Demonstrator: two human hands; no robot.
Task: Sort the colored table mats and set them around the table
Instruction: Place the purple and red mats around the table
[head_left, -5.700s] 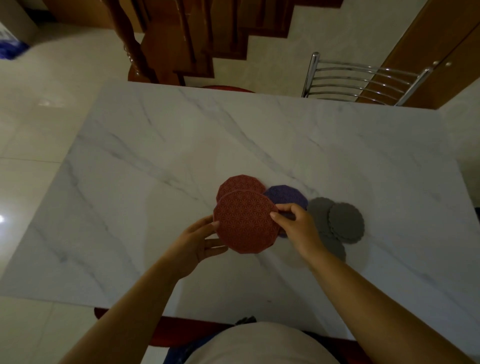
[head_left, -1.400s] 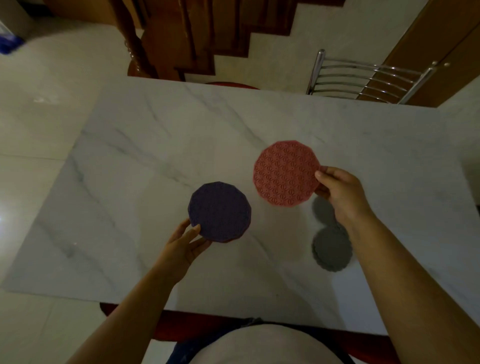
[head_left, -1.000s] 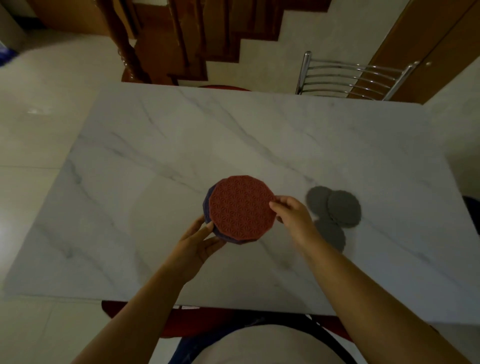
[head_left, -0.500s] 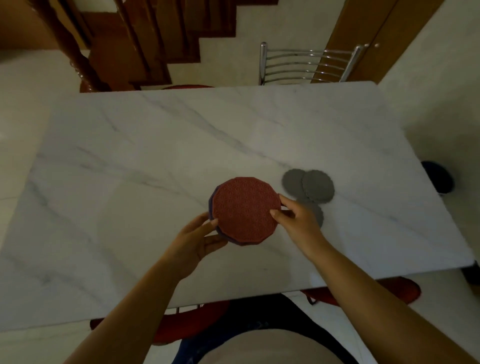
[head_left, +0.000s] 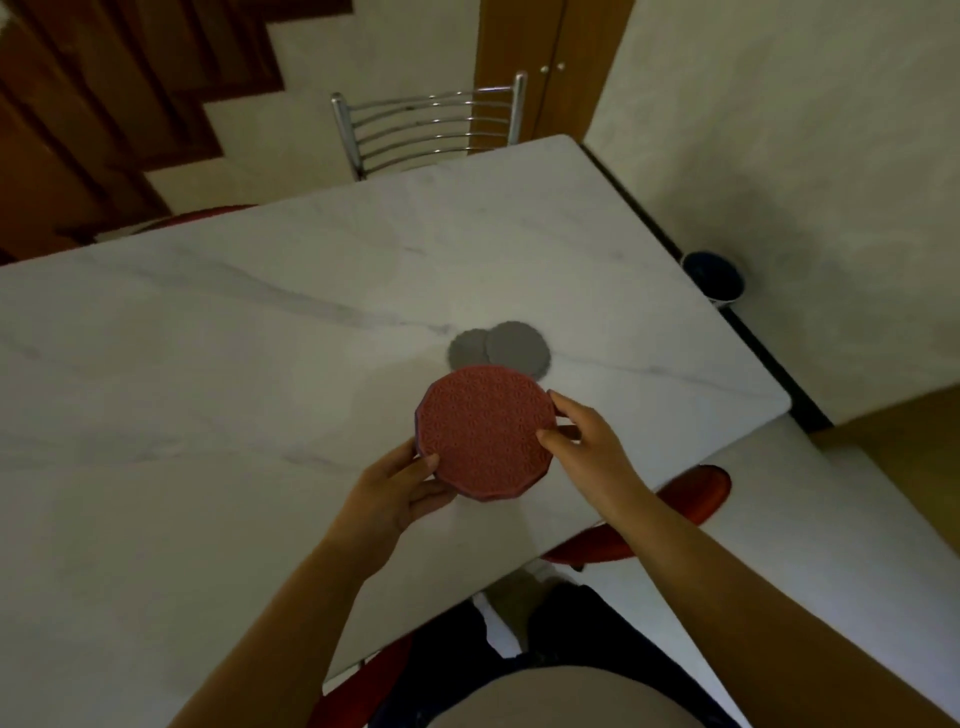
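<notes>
Since a moment ago the view has swung toward the right corner of the tabletop (head_left: 218, 395), and the held stack now hangs just in front of the grey mats (head_left: 506, 345) instead of beside them. Both hands carry that stack above the marble: the left hand (head_left: 397, 491) pinches its near-left rim, thumb on top and fingers beneath, while the right hand (head_left: 584, 441) closes on the right rim — each grip shut on the mats, none spread open. On top sits the red mat (head_left: 485, 428), a many-sided disc with a fine embossed lattice; a thin purple edge (head_left: 418, 415) peeks out under its left side, so at least one purple mat lies below. The grey mats, rounder with scalloped rims and a matte surface, overlap each other on the white, grey-veined stone. Sorting looks partly done — red and purple gathered, grey left in a cluster — but no mat yet sits at a place along the edges, so the setting-out seems still ahead. A chrome chair (head_left: 428, 130) stands at the far side.
</notes>
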